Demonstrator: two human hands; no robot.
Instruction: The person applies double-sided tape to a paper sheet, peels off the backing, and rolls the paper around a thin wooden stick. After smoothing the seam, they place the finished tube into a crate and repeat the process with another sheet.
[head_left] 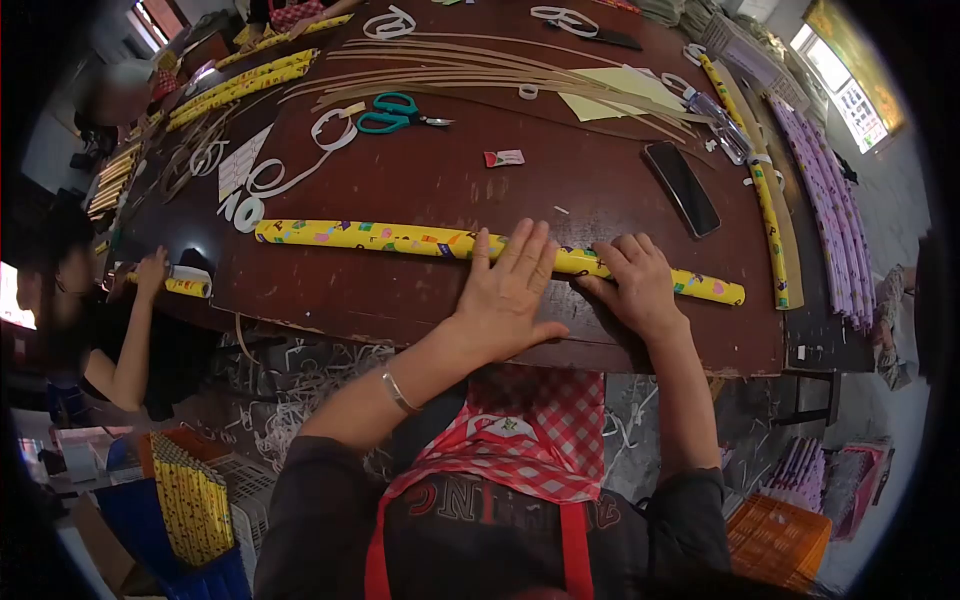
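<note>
Evidently the step in hand is pressing or rolling a long yellow patterned roll against the dark red surface, judging by how both hands bear on it. The left hand is spread flat, not closed around anything, its fingers lying across the roll and its thumb stretched out on the near side. The right hand is bent over the roll, thumb at the near edge and index finger across it; whether it pinches or only presses, I cannot tell. The next move seems to call for even pressure from both hands, so the roll stays straight. The roll lies crosswise under the grip: a long stretch runs out left of the left hand, ending beside a white tape coil, while a shorter end shows right of the right hand. Beyond the left hand are a small wrapped packet and, farther left, teal-handled scissors; beyond the right hand lies a phone.
</note>
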